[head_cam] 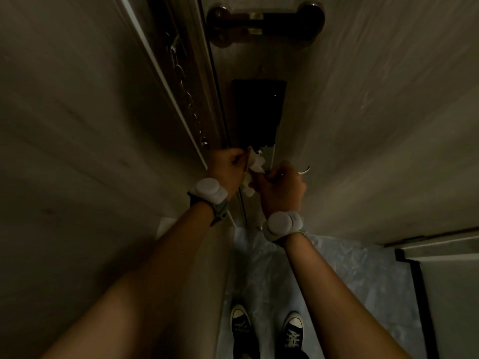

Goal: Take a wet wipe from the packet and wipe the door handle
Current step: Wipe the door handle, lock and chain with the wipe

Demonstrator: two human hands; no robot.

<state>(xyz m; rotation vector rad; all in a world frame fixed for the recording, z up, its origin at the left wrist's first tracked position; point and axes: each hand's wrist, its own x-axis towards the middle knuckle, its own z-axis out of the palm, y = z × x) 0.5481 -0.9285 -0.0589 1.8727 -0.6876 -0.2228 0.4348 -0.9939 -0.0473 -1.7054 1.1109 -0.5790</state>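
A crumpled white wet wipe [255, 165] sits between my two hands at the door's edge. My left hand [228, 168] pinches the wipe from the left. My right hand [281, 185] is curled round the silver door handle [303, 171], whose curved tip pokes out to the right of my fingers; most of the handle is hidden. The wipe touches the metal part [268, 154] just below the black lock body [255, 112]. The packet is not in view.
A door chain [186, 92] hangs along the frame on the left. A dark latch bar [264, 22] is fixed high on the door. My two black sneakers [267, 330] stand on the bluish floor. A dark-edged panel [420, 294] stands at the lower right.
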